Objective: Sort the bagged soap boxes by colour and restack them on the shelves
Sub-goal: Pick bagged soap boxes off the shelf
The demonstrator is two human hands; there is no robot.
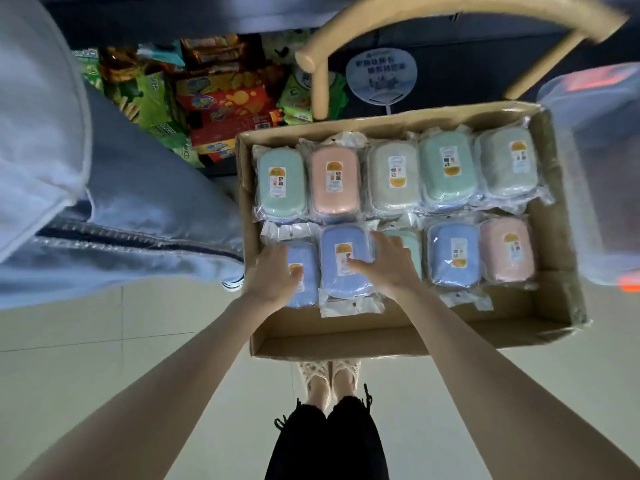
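Bare arms reach down past black trousers and 2 white shoes [329,379] to a cardboard box [346,337] on the pale floor. 10 bagged soap boxes lie in it in 2 rows of 5, so every colour shows from above.

The left hand [277,271] rests on the blue soap box [306,289] in the near left corner, fingers loosely bent. It looks like a touch, not a grip. The right hand [384,261] is spread wide. Its thumb lies on the middle blue soap box [337,268] and its fingers lie on a green soap box [412,242] that is partly hidden. The 2 blue ones sit side by side, so the person is probably gathering blue first.

A 3rd blue soap box [453,252] and a pink soap box [507,249] fill the near row toward the right edge. Along the far edge lie a green one [282,181], a peach one [334,180], a pale grey one [393,178], another green one [446,168] and another pale grey one [509,162]. The colours are mixed, so the sorting has hardly begun.

Snack packs [221,98], a wooden chair [318,81] and a round fan [381,74] sit beyond the far edge. No shelf for the soap is plain to see.
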